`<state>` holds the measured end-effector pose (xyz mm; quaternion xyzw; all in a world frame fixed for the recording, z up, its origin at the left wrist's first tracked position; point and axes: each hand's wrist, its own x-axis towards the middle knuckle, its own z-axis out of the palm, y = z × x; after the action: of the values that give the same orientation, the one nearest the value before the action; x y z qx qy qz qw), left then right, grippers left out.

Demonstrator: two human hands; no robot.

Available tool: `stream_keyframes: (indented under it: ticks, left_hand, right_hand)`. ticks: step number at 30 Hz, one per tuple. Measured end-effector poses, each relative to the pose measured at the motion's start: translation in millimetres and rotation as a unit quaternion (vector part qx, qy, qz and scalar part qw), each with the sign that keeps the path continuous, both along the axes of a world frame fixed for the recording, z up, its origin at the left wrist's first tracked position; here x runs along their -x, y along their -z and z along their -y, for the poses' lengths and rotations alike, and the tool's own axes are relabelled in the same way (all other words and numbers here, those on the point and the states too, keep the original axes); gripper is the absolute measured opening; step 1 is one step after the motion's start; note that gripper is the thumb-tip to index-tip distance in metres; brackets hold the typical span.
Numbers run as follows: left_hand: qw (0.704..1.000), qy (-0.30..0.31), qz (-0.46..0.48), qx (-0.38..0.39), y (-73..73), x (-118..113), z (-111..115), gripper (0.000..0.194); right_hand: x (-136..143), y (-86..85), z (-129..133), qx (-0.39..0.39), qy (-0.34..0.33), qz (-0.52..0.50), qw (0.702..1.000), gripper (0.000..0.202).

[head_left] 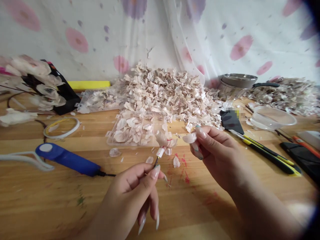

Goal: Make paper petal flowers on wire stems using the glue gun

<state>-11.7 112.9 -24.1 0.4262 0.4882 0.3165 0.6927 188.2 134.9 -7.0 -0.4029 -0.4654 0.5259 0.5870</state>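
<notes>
My left hand (142,190) pinches the thin dark stem of a partly built petal flower (166,141), its pale petals fanned above a white collar (160,152). To the right of it, my right hand (215,146) holds a single whitish petal (190,138) between thumb and fingers, apart from the flower. Beneath the hands, loose petals lie on the wooden table, one of them a pale petal (176,162) beside red paint marks. Just behind the flower sits a clear plastic compartment box (160,125) with petals in it.
A large heap of dried petals (162,90) fills the back. At left are a blue corded tool (67,159), a tape roll (61,128) and finished flowers (47,90). On the right lie a yellow-black utility knife (270,155), a clear bowl (272,118) and a metal pan (238,81).
</notes>
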Motion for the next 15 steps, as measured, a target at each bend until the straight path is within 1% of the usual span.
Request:
stream_keyframes:
  ticks: [3, 8, 11, 15]
  left_hand:
    - [1.0, 0.007, -0.006, 0.008, -0.2, 0, 0, 0.04]
    - [0.999, 0.029, -0.03, 0.014, 1.3, 0, 1, 0.043]
    - [0.999, 0.033, -0.039, 0.016, 2.3, 0, 2, 0.046]
    - [0.999, 0.034, -0.035, 0.014, 3.0, 0, 2, 0.047]
  right_hand:
    - [0, -0.1, 1, -0.008, 0.007, 0.013, 1.0, 0.022]
    - [2, -0.9, 5, -0.03, 0.015, 0.046, 0.998, 0.019]
    - [5, -2.2, 8, -0.07, 0.013, 0.106, 0.992, 0.016]
    - [10, -2.6, 11, -0.145, 0.004, 0.22, 0.965, 0.012]
